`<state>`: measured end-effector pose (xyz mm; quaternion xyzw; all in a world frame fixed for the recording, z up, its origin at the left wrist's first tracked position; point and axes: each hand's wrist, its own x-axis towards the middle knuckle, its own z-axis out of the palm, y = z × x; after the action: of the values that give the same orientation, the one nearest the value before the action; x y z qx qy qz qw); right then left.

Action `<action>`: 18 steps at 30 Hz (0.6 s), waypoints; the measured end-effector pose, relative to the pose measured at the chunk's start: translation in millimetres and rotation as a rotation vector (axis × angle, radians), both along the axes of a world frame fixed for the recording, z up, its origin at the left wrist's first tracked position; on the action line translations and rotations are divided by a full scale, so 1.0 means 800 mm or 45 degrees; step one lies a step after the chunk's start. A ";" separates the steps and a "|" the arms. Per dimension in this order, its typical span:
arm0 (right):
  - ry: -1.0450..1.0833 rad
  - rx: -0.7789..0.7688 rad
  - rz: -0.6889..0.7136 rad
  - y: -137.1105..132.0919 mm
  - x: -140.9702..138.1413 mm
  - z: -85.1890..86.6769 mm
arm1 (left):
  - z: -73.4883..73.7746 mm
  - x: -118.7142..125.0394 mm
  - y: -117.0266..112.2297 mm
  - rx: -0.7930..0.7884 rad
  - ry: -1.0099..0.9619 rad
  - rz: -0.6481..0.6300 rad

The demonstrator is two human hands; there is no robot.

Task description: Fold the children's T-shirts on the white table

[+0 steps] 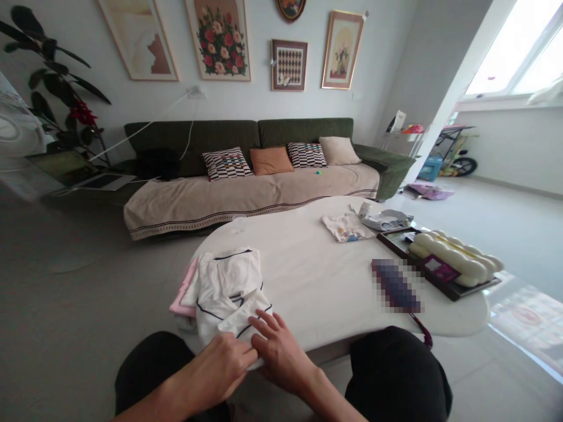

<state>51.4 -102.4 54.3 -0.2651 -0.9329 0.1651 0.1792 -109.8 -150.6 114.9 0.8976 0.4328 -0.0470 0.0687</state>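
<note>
1. Both work at the near edge of the white garment (229, 280); left hand (235, 358) curled nearly closed – its grip is hidden, cannot tell; right hand (276, 344) loosely open, fingers spread on the fabric.
2. It lies on the desk (308, 281), near left, beside pink cloth (181, 300).
3. Apparently smoothing or folding – next calls for an even edge.

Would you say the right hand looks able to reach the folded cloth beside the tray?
Probably yes, with a stretch: open tabletop seems to separate the right hand from the folded cloth.
</note>
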 end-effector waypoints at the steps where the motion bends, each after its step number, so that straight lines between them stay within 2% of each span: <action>1: -0.017 0.016 -0.023 0.003 0.008 0.007 | 0.006 -0.003 0.001 0.003 -0.038 0.026; 5: 0.005 0.114 -0.084 0.007 0.040 0.045 | 0.022 -0.019 0.008 0.036 -0.136 0.102; 9: 0.092 0.145 0.115 -0.012 0.059 0.082 | 0.034 -0.034 0.023 0.144 -0.123 0.091; 12: 0.150 0.041 0.234 -0.030 0.068 0.095 | 0.048 -0.046 0.040 0.276 -0.093 0.064; 15: 0.167 -0.105 0.131 -0.040 0.084 0.104 | 0.071 -0.059 0.052 0.426 -0.110 0.076; 18: 0.231 -0.262 -0.125 -0.044 0.110 0.122 | 0.101 -0.069 0.043 0.480 -0.226 0.064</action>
<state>139.6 -137.6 152.1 -0.3113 -0.8769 0.2744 0.2426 -164.9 -116.1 195.3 0.8841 0.4486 0.1159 -0.0616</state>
